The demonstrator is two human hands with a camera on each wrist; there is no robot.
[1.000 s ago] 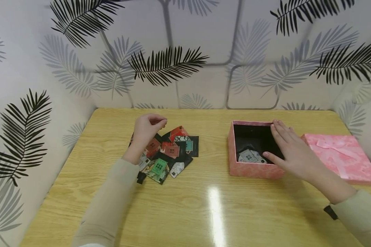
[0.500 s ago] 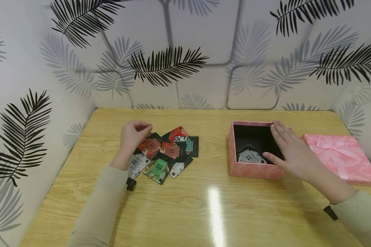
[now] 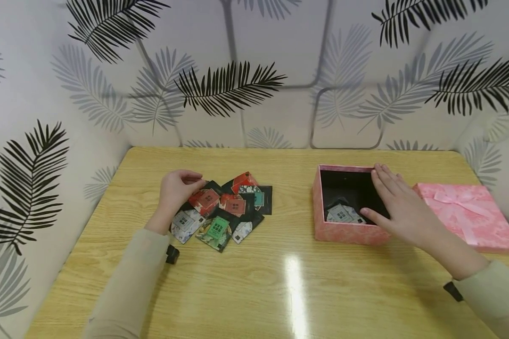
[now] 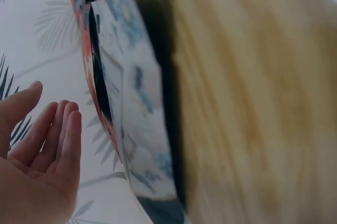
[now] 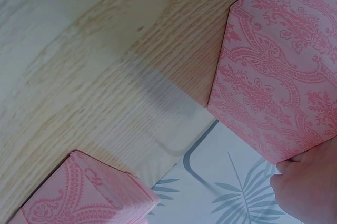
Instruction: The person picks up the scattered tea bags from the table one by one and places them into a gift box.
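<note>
At the left edge of a pile of flat sachets, my left hand [image 3: 173, 194] hovers with fingers loosely bent. The left wrist view shows a gap between thumb and fingers, nothing held, and a white-and-blue sachet [image 4: 139, 103] beside them. The pile includes a red sachet [image 3: 205, 199], a green sachet [image 3: 217, 229] and several black-edged ones overlapping. My right hand [image 3: 400, 207] rests on the right rim of a pink gift box [image 3: 349, 234], fingers straight, thumb toward the front rim. Inside the box lies a pale sachet [image 3: 343, 214]; its right interior is hidden by the hand.
The pink box lid [image 3: 488, 214] with a ribbon bow lies just right of the box, behind my right forearm. Everything stands on a wooden table [image 3: 246, 292] against a leaf-patterned wall [image 3: 271, 113]. Bare wood separates sachets and box.
My left hand has moved left and a little nearer, from above the pile to its left edge, uncovering the red and white-and-blue sachets. The right hand stays on the box.
</note>
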